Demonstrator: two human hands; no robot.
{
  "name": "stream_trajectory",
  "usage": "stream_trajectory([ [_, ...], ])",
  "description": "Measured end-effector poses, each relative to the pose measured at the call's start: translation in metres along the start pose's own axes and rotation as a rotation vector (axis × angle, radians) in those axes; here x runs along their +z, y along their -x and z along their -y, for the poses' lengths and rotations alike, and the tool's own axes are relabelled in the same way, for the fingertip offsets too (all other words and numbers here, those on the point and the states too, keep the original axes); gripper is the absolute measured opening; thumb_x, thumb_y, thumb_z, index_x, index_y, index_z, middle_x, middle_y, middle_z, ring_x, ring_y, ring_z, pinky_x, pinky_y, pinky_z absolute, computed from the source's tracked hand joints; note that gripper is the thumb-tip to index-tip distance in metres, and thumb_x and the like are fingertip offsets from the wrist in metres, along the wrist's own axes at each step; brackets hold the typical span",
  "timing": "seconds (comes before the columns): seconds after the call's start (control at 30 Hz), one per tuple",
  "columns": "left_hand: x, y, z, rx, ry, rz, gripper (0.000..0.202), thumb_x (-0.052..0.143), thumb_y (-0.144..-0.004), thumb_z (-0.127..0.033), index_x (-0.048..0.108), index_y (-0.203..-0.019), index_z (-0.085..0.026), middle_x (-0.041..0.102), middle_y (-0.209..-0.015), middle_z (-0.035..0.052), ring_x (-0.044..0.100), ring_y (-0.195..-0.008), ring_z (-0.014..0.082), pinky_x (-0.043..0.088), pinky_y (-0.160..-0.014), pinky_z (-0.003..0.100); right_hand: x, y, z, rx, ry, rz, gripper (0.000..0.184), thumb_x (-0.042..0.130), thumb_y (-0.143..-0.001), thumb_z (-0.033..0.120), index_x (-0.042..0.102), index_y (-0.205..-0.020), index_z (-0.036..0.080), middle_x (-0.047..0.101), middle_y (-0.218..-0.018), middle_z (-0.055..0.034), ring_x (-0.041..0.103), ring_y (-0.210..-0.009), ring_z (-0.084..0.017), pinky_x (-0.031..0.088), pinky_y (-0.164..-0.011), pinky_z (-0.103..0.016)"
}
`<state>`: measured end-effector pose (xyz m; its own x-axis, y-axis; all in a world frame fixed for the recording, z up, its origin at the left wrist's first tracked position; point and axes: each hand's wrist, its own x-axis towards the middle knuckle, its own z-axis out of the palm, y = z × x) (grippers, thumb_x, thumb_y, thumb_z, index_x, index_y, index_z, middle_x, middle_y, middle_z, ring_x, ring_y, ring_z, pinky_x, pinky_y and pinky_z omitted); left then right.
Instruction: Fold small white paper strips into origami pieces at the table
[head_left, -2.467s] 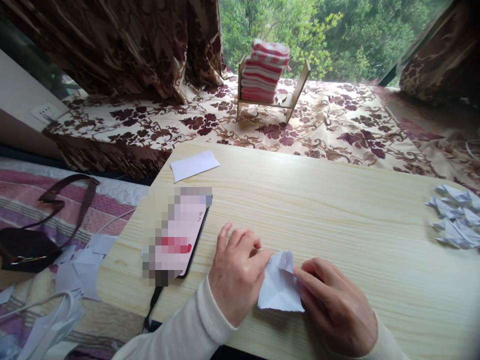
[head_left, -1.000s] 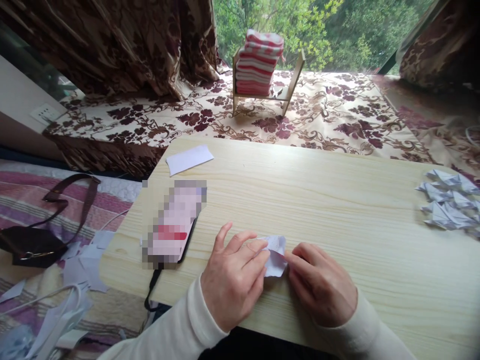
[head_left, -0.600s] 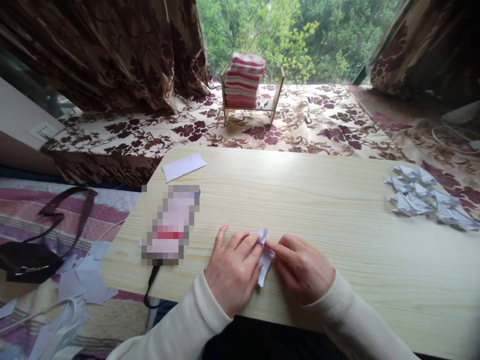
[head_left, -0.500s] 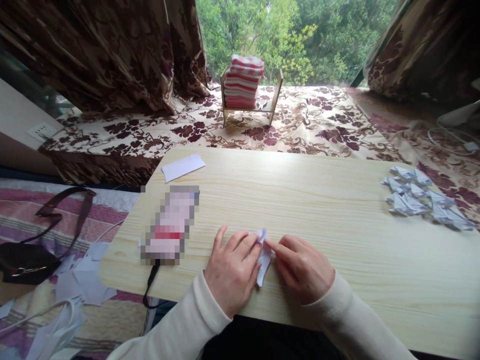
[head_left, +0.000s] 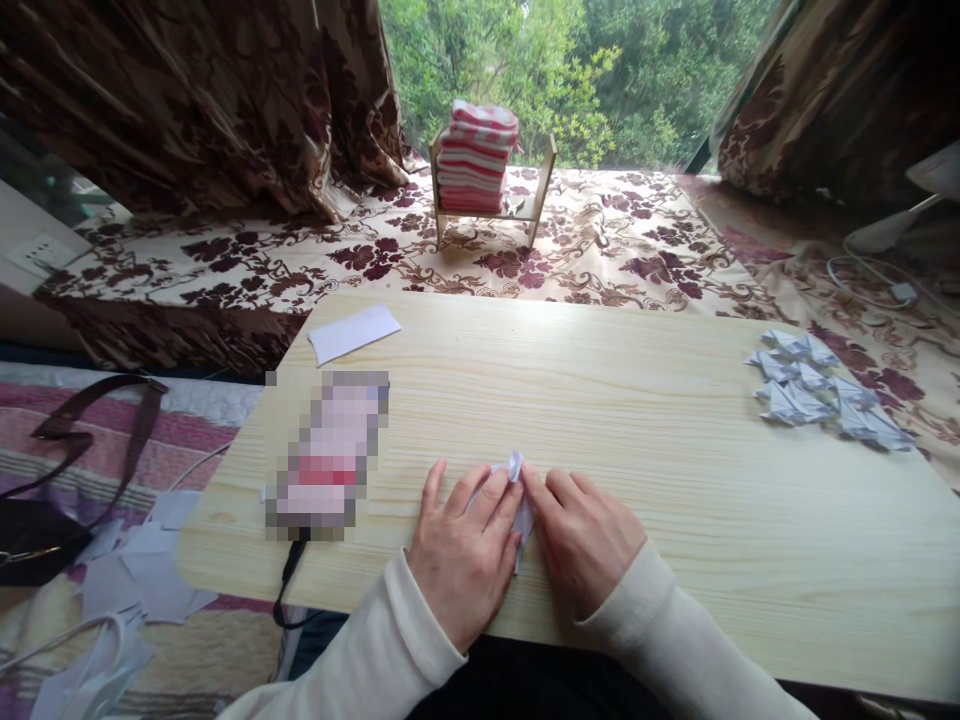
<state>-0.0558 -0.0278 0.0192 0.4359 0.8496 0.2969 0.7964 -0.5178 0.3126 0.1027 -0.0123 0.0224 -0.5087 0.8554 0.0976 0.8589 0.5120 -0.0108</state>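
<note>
A small piece of folded white paper (head_left: 523,518) lies on the table near its front edge, mostly covered by my hands. My left hand (head_left: 465,540) lies over its left side, fingertips pressing it against the wood. At the far end, a raised, curled paper tip (head_left: 514,464) stands up between the two hands. From the right, my right hand (head_left: 585,535) touches the paper near that tip with its extended index finger; the other fingers are curled under, and the thumb is mostly hidden.
Folded white paper pieces (head_left: 799,390) are clustered at the table's right. A white paper strip (head_left: 354,333) and a blurred-out phone (head_left: 330,455) with a black cable lie left. Loose paper sheets (head_left: 150,570) and a dark bag (head_left: 37,540) rest beyond the table (head_left: 637,400).
My right hand has moved in closer to my left, covering more of the paper's right side. The whole view has shifted slightly.
</note>
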Motion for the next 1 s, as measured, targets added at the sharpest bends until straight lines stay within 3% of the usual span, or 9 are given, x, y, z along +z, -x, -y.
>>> stream_trajectory([
  [0.1,0.0,0.0,0.0,-0.006,-0.009,0.014,0.037,0.042,-0.092,-0.025,0.052,-0.126,-0.017,0.06,-0.126,0.005,0.048,-0.115,0.0237,0.016,-0.107,0.05,-0.002,0.0,0.0,-0.003,0.034,0.001,0.042,0.054,-0.077,0.009,0.059,-0.118,0.008,0.064,-0.082,-0.0085,0.055,-0.072,-0.02,0.04,-0.061,-0.03],
  [0.3,-0.001,-0.001,0.0,-0.004,-0.012,0.022,0.033,0.043,-0.091,-0.025,0.057,-0.12,-0.017,0.061,-0.125,0.0072,0.049,-0.115,0.025,0.018,-0.105,0.051,-0.006,0.021,-0.001,-0.046,0.076,-0.118,0.037,0.052,-0.076,0.007,0.062,-0.111,0.013,0.061,-0.07,-0.0047,0.05,-0.064,-0.018,0.033,-0.058,-0.031],
  [0.43,-0.003,-0.005,-0.008,-0.028,-0.012,0.029,0.034,0.045,-0.088,-0.024,0.057,-0.119,-0.015,0.061,-0.122,0.0092,0.05,-0.112,0.0268,0.021,-0.103,0.054,-0.013,0.009,-0.004,0.0,-0.014,-0.005,0.033,0.054,-0.073,0.007,0.065,-0.102,0.019,0.062,-0.074,-0.0039,0.052,-0.066,-0.017,0.032,-0.059,-0.029],
  [0.6,-0.008,0.0,-0.014,-0.072,0.064,0.045,0.038,0.05,-0.084,-0.029,0.058,-0.118,-0.014,0.059,-0.125,0.0116,0.049,-0.112,0.0286,0.026,-0.1,0.052,-0.015,-0.005,-0.012,0.058,-0.086,0.097,0.039,0.054,-0.073,0.008,0.064,-0.108,0.022,0.062,-0.08,-0.0043,0.054,-0.071,-0.017,0.034,-0.06,-0.028],
  [0.73,-0.009,0.007,-0.009,-0.027,0.094,0.034,0.038,0.046,-0.087,-0.029,0.057,-0.12,-0.015,0.057,-0.129,0.0105,0.045,-0.118,0.0278,0.023,-0.103,0.052,-0.011,-0.001,-0.015,0.032,-0.1,0.106,0.041,0.051,-0.075,0.007,0.062,-0.111,0.022,0.062,-0.08,-0.005,0.056,-0.072,-0.018,0.034,-0.057,-0.027],
  [0.9,-0.004,0.004,-0.012,-0.038,0.057,0.067,0.042,0.045,-0.088,-0.035,0.054,-0.124,-0.015,0.052,-0.134,0.0103,0.044,-0.122,0.0284,0.022,-0.103,0.052,-0.007,0.0,-0.019,0.029,-0.139,0.093,0.028,0.05,-0.077,0.008,0.066,-0.095,0.022,0.061,-0.078,-0.0038,0.056,-0.071,-0.016,0.035,-0.055,-0.025],
  [1.0,-0.001,0.001,-0.016,-0.063,0.031,0.075,0.043,0.045,-0.089,-0.038,0.054,-0.125,-0.016,0.053,-0.134,0.0099,0.045,-0.121,0.0284,0.023,-0.103,0.05,-0.009,0.002,-0.022,0.02,-0.156,0.065,0.033,0.048,-0.077,0.008,0.064,-0.104,0.021,0.062,-0.079,-0.0033,0.057,-0.071,-0.016,0.038,-0.054,-0.024],
])
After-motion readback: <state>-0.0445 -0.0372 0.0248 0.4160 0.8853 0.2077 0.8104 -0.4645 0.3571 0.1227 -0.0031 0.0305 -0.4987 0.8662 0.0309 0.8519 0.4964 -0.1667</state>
